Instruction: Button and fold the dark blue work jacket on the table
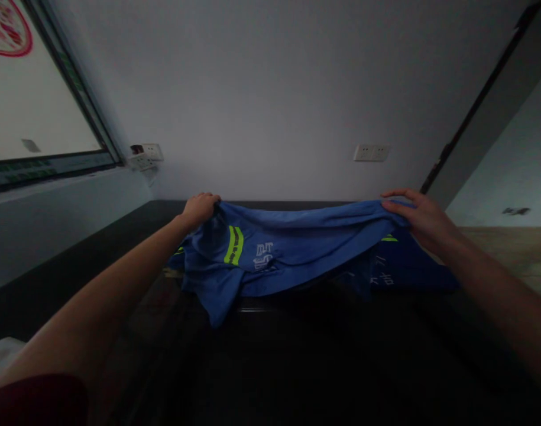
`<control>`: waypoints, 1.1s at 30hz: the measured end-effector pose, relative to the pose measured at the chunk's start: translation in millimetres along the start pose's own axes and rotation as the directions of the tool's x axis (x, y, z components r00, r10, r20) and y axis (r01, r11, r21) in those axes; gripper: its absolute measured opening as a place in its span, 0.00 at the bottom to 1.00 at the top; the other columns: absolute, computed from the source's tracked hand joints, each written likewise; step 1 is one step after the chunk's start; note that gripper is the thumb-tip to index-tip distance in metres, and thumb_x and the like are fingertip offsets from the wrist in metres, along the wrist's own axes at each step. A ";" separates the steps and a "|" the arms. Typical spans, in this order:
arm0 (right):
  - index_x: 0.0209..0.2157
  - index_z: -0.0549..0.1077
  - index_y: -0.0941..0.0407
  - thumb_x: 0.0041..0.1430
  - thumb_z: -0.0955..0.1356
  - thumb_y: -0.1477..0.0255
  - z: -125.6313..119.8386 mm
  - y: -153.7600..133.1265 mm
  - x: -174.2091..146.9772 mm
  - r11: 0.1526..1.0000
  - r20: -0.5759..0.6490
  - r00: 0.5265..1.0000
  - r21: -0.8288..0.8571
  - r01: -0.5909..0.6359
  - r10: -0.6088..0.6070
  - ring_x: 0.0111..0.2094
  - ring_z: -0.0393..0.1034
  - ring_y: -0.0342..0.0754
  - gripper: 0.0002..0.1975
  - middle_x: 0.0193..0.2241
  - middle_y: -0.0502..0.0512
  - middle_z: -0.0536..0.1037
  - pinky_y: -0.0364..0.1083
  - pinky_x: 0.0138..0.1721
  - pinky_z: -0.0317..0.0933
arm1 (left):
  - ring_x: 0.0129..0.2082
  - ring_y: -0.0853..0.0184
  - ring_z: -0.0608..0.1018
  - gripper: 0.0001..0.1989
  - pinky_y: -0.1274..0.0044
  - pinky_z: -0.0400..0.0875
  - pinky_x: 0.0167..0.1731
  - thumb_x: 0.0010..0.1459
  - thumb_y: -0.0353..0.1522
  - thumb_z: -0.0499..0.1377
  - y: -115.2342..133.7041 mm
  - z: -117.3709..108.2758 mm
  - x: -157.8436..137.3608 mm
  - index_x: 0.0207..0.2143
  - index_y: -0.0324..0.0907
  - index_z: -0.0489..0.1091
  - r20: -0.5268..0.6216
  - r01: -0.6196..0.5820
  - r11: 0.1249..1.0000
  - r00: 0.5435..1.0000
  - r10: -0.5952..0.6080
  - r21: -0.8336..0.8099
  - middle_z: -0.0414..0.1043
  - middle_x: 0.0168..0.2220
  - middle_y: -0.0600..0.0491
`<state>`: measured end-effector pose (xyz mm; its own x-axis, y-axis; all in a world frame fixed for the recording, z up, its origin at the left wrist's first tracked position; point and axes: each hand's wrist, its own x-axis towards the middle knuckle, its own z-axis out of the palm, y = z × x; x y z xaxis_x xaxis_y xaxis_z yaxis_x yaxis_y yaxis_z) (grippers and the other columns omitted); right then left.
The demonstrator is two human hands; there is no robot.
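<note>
A blue shirt (297, 236) with a yellow-green band and white printed characters is stretched sideways between my two hands, above a black surface. At its left end, my left hand (201, 209) is closed on the cloth. My right hand (423, 219) grips the other end, with the thumb and fingers around the fabric. A loose part, perhaps a sleeve, hangs down at the left. To the right and partly behind it lies a darker blue garment (416, 269) with white marks and a yellow-green strip. The shirt hides part of that garment.
The black tabletop (270, 361) reaches to a pale wall with a double socket (371, 153) on it. More sockets (148, 155) and a plug are near the left corner, beside a window (44, 89). Something whitish (4, 355) sits at the lower left.
</note>
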<state>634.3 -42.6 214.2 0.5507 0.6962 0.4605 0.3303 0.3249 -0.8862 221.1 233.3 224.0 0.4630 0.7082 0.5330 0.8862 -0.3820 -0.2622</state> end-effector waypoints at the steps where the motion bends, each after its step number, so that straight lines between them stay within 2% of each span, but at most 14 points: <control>1: 0.40 0.73 0.56 0.49 0.72 0.73 -5.3 5.2 0.0 1.000 0.000 1.000 -0.024 -0.001 0.001 0.23 0.67 0.41 0.13 0.25 0.51 0.75 0.42 0.26 0.62 | 0.49 0.58 0.71 0.22 0.68 0.65 0.47 0.55 0.24 0.48 9.5 3.7 -1.1 0.52 0.43 0.66 -0.027 -0.029 1.000 0.999 0.028 -0.008 0.69 0.49 0.45; 4: 0.37 0.74 0.56 0.51 0.70 0.71 -22.0 26.5 0.6 0.993 -0.016 0.998 -0.104 -0.057 0.056 0.23 0.65 0.40 0.10 0.28 0.52 0.74 0.41 0.24 0.60 | 0.53 0.55 0.66 0.26 0.63 0.62 0.51 0.55 0.25 0.50 38.7 2.5 -14.5 0.57 0.44 0.61 -0.132 -0.158 0.986 0.980 0.149 -0.056 0.64 0.54 0.44; 7: 0.36 0.74 0.55 0.53 0.68 0.66 -35.3 54.1 -0.1 0.966 0.041 0.985 -0.210 -0.153 0.165 0.25 0.65 0.41 0.10 0.31 0.53 0.74 0.41 0.23 0.60 | 0.53 0.57 0.66 0.22 0.65 0.61 0.52 0.57 0.27 0.49 71.6 -7.4 -53.0 0.54 0.45 0.63 -0.108 -0.406 0.898 0.913 0.393 -0.170 0.64 0.53 0.47; 9: 0.37 0.74 0.56 0.53 0.68 0.62 -41.4 73.1 -1.3 0.936 0.105 0.968 -0.297 -0.189 0.228 0.27 0.66 0.43 0.13 0.32 0.54 0.74 0.41 0.23 0.60 | 0.47 0.61 0.71 0.18 0.71 0.66 0.47 0.59 0.27 0.48 94.3 -10.1 -92.7 0.50 0.46 0.67 0.030 -0.567 0.763 0.797 0.604 -0.309 0.68 0.48 0.49; 11: 0.38 0.73 0.56 0.52 0.67 0.58 -46.0 90.8 -1.5 0.910 0.161 0.952 -0.371 -0.184 0.258 0.29 0.67 0.46 0.17 0.32 0.55 0.74 0.42 0.23 0.62 | 0.38 0.65 0.75 0.15 0.76 0.69 0.40 0.61 0.29 0.48 113.5 -5.7 -135.6 0.48 0.47 0.67 0.150 -0.617 0.647 0.661 0.735 -0.449 0.70 0.42 0.51; 13: 0.40 0.72 0.55 0.51 0.67 0.56 -50.2 105.8 0.3 0.901 0.202 0.950 -0.412 -0.137 0.237 0.32 0.69 0.49 0.20 0.34 0.56 0.75 0.44 0.24 0.64 | 0.36 0.67 0.75 0.14 0.77 0.70 0.36 0.61 0.29 0.48 125.7 4.8 -171.3 0.48 0.46 0.66 0.213 -0.605 0.619 0.607 0.765 -0.500 0.70 0.41 0.51; 15: 0.41 0.71 0.56 0.50 0.66 0.54 -53.5 116.4 3.3 0.891 0.221 0.963 -0.452 -0.037 0.152 0.35 0.70 0.52 0.22 0.37 0.57 0.75 0.47 0.28 0.67 | 0.38 0.65 0.75 0.14 0.76 0.71 0.37 0.60 0.28 0.48 129.3 17.8 -192.5 0.47 0.44 0.66 0.267 -0.567 0.677 0.640 0.721 -0.470 0.70 0.42 0.49; 17: 0.41 0.72 0.56 0.51 0.65 0.53 -54.3 120.7 4.9 0.852 0.234 0.972 -0.513 0.108 0.017 0.38 0.70 0.54 0.23 0.38 0.59 0.75 0.51 0.35 0.67 | 0.42 0.63 0.74 0.15 0.74 0.71 0.39 0.59 0.27 0.49 125.0 29.8 -199.0 0.48 0.43 0.65 0.309 -0.509 0.769 0.714 0.628 -0.386 0.69 0.44 0.48; 20: 0.41 0.72 0.56 0.53 0.64 0.55 -45.5 115.4 -3.5 0.763 0.336 0.935 -0.572 0.301 -0.117 0.40 0.70 0.54 0.21 0.39 0.59 0.75 0.54 0.43 0.64 | 0.47 0.59 0.71 0.21 0.70 0.71 0.42 0.57 0.24 0.49 108.9 42.7 -192.9 0.53 0.42 0.62 0.347 -0.403 0.885 0.816 0.462 -0.231 0.67 0.48 0.45; 22: 0.42 0.72 0.55 0.55 0.63 0.58 -31.8 109.0 -19.0 0.728 0.478 0.874 -0.567 0.386 -0.091 0.41 0.70 0.54 0.19 0.40 0.58 0.75 0.54 0.45 0.63 | 0.49 0.57 0.70 0.24 0.68 0.71 0.43 0.55 0.21 0.48 95.5 49.0 -187.1 0.55 0.41 0.61 0.364 -0.337 0.932 0.858 0.363 -0.135 0.65 0.51 0.43; 25: 0.45 0.71 0.54 0.55 0.65 0.64 -3.0 106.7 -52.8 0.662 0.696 0.718 -0.543 0.517 0.011 0.47 0.67 0.55 0.17 0.45 0.58 0.73 0.55 0.50 0.61 | 0.50 0.55 0.69 0.28 0.64 0.71 0.41 0.53 0.20 0.48 75.2 58.2 -181.4 0.57 0.41 0.59 0.358 -0.265 0.964 0.899 0.252 -0.015 0.64 0.52 0.42; 28: 0.52 0.68 0.53 0.50 0.68 0.74 26.8 118.5 -83.8 0.528 0.799 0.591 -0.551 0.647 0.110 0.51 0.64 0.56 0.24 0.50 0.58 0.70 0.54 0.52 0.60 | 0.50 0.52 0.69 0.30 0.57 0.70 0.40 0.54 0.21 0.48 54.9 67.8 -176.3 0.59 0.46 0.57 0.359 -0.198 0.977 0.920 0.158 0.078 0.63 0.54 0.42; 30: 0.54 0.66 0.54 0.48 0.66 0.81 42.5 130.2 -95.0 0.404 0.808 0.574 -0.573 0.713 0.132 0.51 0.64 0.56 0.29 0.52 0.59 0.69 0.53 0.50 0.61 | 0.50 0.51 0.70 0.29 0.55 0.68 0.43 0.55 0.22 0.49 42.4 73.8 -171.9 0.59 0.47 0.57 0.364 -0.169 0.983 0.922 0.130 0.078 0.64 0.54 0.42; 33: 0.54 0.66 0.57 0.49 0.63 0.84 57.1 144.5 -95.6 0.271 0.797 0.598 -0.597 0.755 0.090 0.50 0.65 0.57 0.28 0.50 0.62 0.69 0.53 0.48 0.62 | 0.52 0.54 0.70 0.25 0.61 0.66 0.49 0.57 0.23 0.49 28.9 81.6 -164.9 0.56 0.47 0.61 0.320 -0.180 0.984 0.932 0.172 -0.005 0.65 0.55 0.43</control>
<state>585.6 -25.6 39.2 -0.2518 0.9553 0.1548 0.9630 0.2314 0.1380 171.8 153.8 62.9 0.5899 0.7839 0.1940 0.7881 -0.5064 -0.3501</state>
